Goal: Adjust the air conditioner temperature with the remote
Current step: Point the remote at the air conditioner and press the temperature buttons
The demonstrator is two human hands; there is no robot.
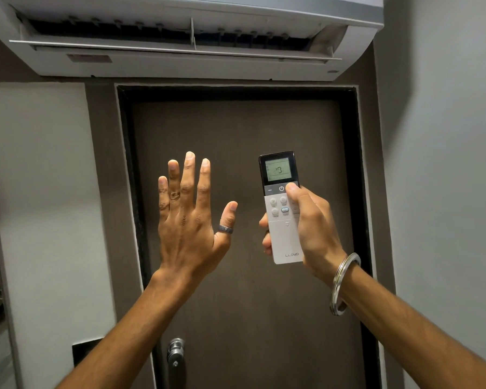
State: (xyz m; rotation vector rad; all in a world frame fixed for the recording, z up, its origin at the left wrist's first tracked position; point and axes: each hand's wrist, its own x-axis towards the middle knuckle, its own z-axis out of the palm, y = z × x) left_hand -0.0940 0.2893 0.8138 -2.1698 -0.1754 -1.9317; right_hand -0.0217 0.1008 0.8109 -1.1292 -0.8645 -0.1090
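A white air conditioner [180,57] hangs on the wall above the door, its flap open. My right hand [312,228] holds a white remote [285,240] upright, pointed up toward the unit. The thumb rests on the button at the right end of the dark strip, beside the power button and just below the lit screen, which shows digits. My left hand [188,220] is raised to the left of the remote, palm facing away, fingers spread, holding nothing. It wears rings on the thumb and ring finger.
A dark brown door [236,130] with a black frame stands straight ahead, its metal knob [176,350] low at the centre. Grey walls flank it. A metal bangle [344,284] circles my right wrist.
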